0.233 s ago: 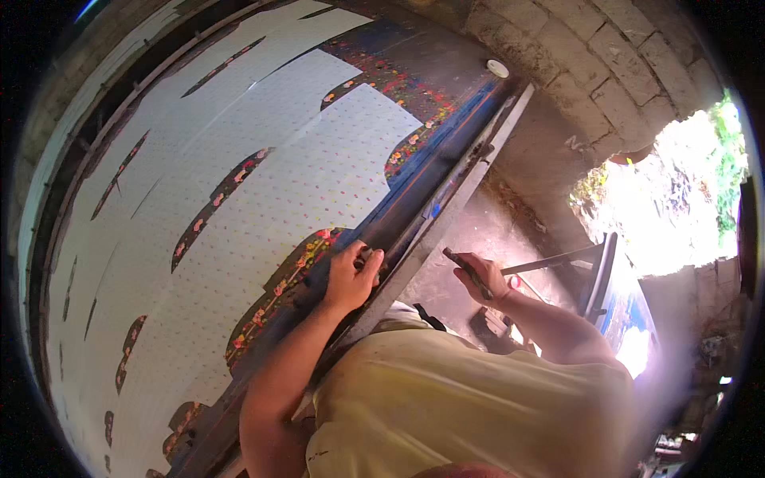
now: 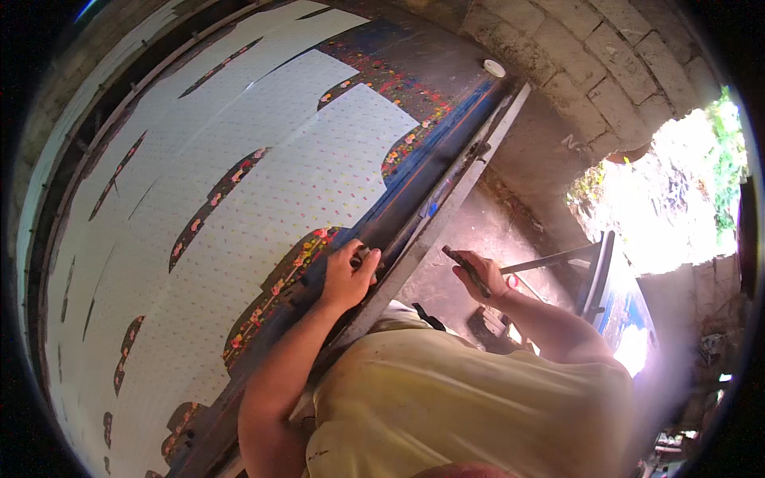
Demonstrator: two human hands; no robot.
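Observation:
My left hand (image 2: 344, 280) rests at the near edge of a long table, its fingers curled round a small dark object (image 2: 361, 256) that is too hidden to name. Beside it lies pale fabric with tiny coloured dots (image 2: 311, 175), spread over the table. Scalloped gaps in that cloth show a dark floral print (image 2: 296, 267). My right hand (image 2: 488, 279) is off the table's edge, above the floor. It grips a dark, slim stick-like tool (image 2: 468, 272) whose far end points toward the table; its exact kind does not show.
A metal rail (image 2: 470, 175) runs along the table's near edge, close to my body. A white round lid-like thing (image 2: 494, 68) sits at the far corner. To the right are a blue panel with a dark frame (image 2: 617, 299), a brick wall (image 2: 586, 56) and a bright opening.
The whole view has shifted very slightly. Both hands keep almost the same place and grip, and the fabric lies as before.

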